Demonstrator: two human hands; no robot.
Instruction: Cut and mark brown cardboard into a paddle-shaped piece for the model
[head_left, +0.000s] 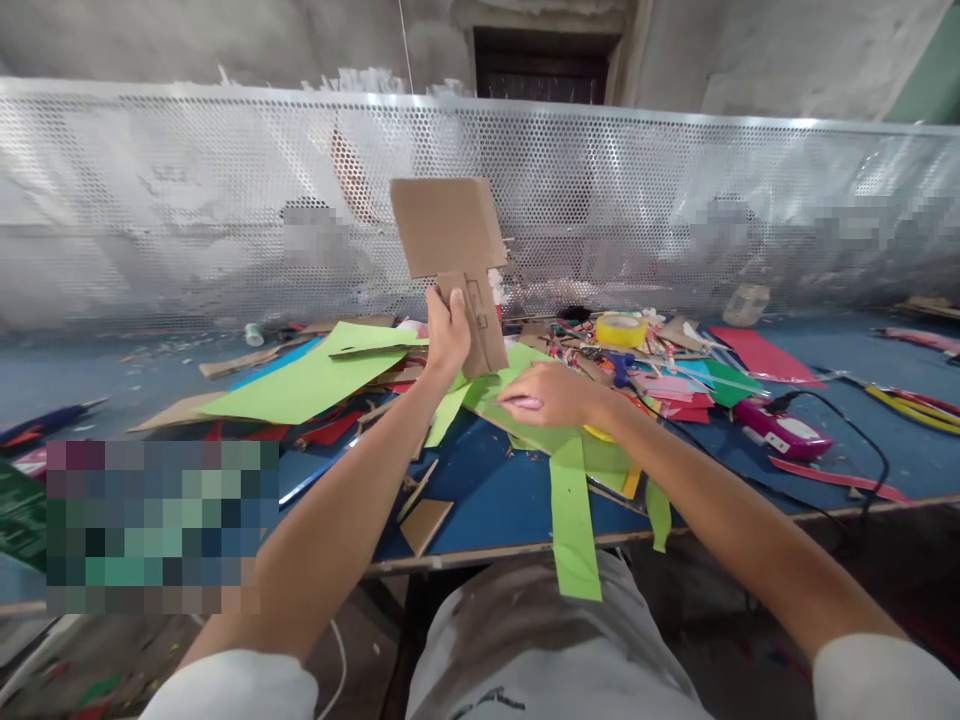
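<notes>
My left hand [448, 335] grips the lower, narrower part of a brown cardboard cutout [448, 228], with the thumb lying across its front. The cutout stands upright above the table, its wide rectangular panel at the top. My right hand [553, 394] is closed with curled fingers, just below and right of the cutout and apart from it. What lies in those fingers, if anything, I cannot make out. Beneath the right hand are light green paper pieces, and a green strip [574, 515] hangs over the table's front edge. A large green sheet [319, 375] lies left of my left hand.
Scraps surround a roll of yellow tape [621, 329] on the blue table [480, 490]. A purple device [784, 428] with a black cable sits at right, near yellow-handled pliers [911, 408]. A perforated metal screen [225, 220] closes off the back.
</notes>
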